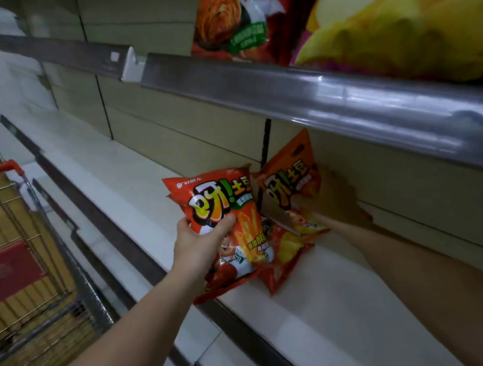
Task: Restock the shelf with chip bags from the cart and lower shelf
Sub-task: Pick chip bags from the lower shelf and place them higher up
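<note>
Three chip bags show on the white shelf (318, 301), all glossy crinkled foil in red and orange with printed fries and large lettering. Two hands work among them. The left hand (202, 244) holds the front red bag (229, 227) near its left edge, thumb curled across the printed face and fingers behind it, so the grip is closed on that bag; most of the bag hangs right of and below the hand, its bottom corner over the shelf's front edge. A second red bag (287, 254) lies flatter behind it on the shelf, its puffy pillow shape partly covered. The right hand (335, 201), in shadow and blurred, holds the orange bag (290, 187) upright against the beige back panel (171, 130) at the shelf's rear edge; its fingers wrap the bag's right side, and the bag stands left of the hand.

Above runs a smooth metal price rail (329, 99), and on the upper shelf two more large bags show: one red (234, 20), one yellow and purple (395, 23). At the left stands one wire cart (22, 260) with a red handle and thin gold-toned mesh.
</note>
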The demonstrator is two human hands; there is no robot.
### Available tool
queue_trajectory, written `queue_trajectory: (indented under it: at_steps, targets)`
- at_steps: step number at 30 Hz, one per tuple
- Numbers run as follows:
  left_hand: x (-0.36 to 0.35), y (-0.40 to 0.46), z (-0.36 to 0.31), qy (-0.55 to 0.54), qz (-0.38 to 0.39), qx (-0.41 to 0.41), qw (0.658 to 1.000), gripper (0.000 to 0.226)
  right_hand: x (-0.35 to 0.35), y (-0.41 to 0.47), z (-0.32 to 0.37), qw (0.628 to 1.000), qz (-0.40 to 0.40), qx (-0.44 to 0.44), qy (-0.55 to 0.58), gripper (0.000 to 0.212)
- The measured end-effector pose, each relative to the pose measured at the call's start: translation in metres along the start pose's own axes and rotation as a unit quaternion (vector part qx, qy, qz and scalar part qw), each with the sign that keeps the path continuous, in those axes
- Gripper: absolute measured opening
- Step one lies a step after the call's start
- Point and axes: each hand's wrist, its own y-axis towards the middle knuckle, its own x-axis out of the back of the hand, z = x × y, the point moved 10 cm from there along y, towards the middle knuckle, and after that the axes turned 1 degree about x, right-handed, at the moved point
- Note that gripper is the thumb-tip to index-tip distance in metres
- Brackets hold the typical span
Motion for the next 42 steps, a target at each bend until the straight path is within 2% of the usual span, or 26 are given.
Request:
queue_trajectory:
  at_steps: [4,7,12,16,19,25,29,37,42]
  targets:
    - [-0.005,-0.018,-0.015,0.014,-0.004,-0.032,0.999,0.081,0.015,-0.022,-0.007,0.997,-0.008,-0.026,0.068,0.081]
    - [-0.013,-0.031,-0.025,0.020,0.011,-0.049,0.999,0.074,0.024,-0.042,-0.016,0.995,-0.013,-0.052,0.089,0.078]
    - [-0.031,-0.054,-0.035,0.039,0.079,-0.066,0.994,0.071,0.052,-0.087,-0.028,0.986,-0.044,-0.117,0.114,0.063]
    - [-0.032,-0.079,-0.031,0.070,0.142,-0.076,0.984,0.072,0.070,-0.145,-0.034,0.966,-0.114,-0.160,0.167,0.050]
    - [-0.030,-0.105,-0.019,0.091,0.201,-0.071,0.973,0.076,0.078,-0.197,-0.034,0.947,-0.155,-0.204,0.193,0.050]
    - [-0.051,-0.174,-0.007,0.114,0.322,-0.070,0.937,0.079,0.120,-0.311,-0.034,0.913,-0.246,-0.283,0.159,0.062]
    - [-0.083,-0.234,0.001,0.128,0.402,-0.097,0.901,0.057,0.162,-0.393,-0.039,0.877,-0.327,-0.321,0.143,0.053]
    - [-0.155,-0.384,0.023,0.117,0.542,-0.087,0.828,0.071,0.248,-0.550,-0.059,0.817,-0.423,-0.379,0.098,0.053]
    - [-0.191,-0.483,0.036,0.119,0.593,-0.089,0.792,0.076,0.301,-0.649,-0.070,0.779,-0.482,-0.394,0.076,0.054]
